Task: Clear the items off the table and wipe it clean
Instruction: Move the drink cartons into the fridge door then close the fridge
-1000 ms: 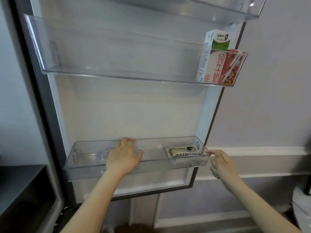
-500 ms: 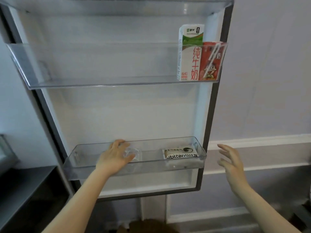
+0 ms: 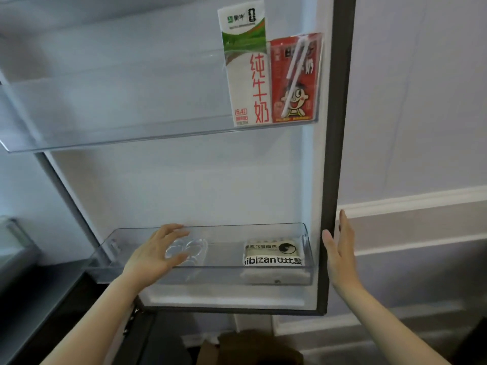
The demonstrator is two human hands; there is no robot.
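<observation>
Left hand (image 3: 155,255), fingers spread, empty, over lower door bin (image 3: 307,248) front, beside clear cups (image 3: 189,250). Bread packet (image 3: 274,255) lying flat rightward, long axis along bin. Right hand (image 3: 340,252) open flat, just beside fridge door edge (image 3: 340,127); nearer for closing.

1. A pale lilac wall (image 3: 421,101) stands right of the open fridge door (image 3: 340,154).
2. White moulding (image 3: 421,201) crosses that wall, right of the door's lower half.
3. A dark counter (image 3: 39,291) sits lower left of the door.
</observation>
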